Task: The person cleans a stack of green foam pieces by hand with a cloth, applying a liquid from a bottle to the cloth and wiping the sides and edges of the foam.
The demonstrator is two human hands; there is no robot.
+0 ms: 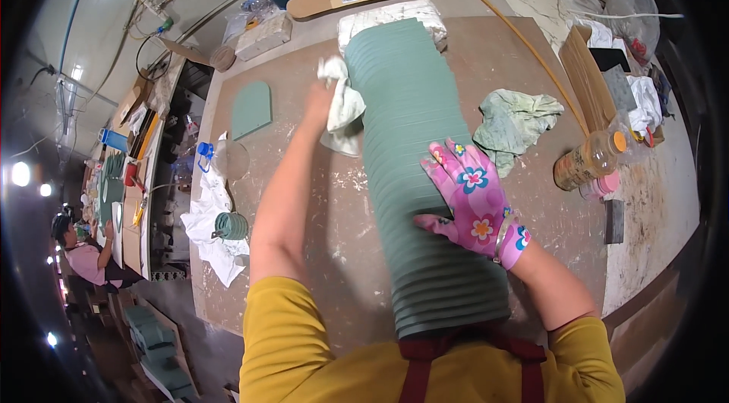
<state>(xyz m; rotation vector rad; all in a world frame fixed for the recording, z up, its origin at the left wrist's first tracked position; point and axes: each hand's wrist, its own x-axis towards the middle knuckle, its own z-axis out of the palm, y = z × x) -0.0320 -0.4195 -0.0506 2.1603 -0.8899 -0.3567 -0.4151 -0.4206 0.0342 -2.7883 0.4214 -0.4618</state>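
Note:
A long row of overlapping green flat pieces [414, 129] runs from my body toward the far side of the table. My left hand [320, 103], bare and partly blurred, grips a white cloth [345, 107] against the row's left edge near its far end. On the row's right side rests my right hand [471, 198], in a pink flowered glove, its fingers spread and holding nothing. The row's far end lies by a white wrapped block [433, 19]. A single green piece with a rounded end [251, 108] lies apart to the left.
Right of the row are a crumpled stained cloth [516, 126], a wooden stick [531, 53] and an orange-capped bottle [588, 160]. At left, a white cloth [205, 213] lies by a small stack of green rings [231, 226]. Another person [87, 255] works farther left.

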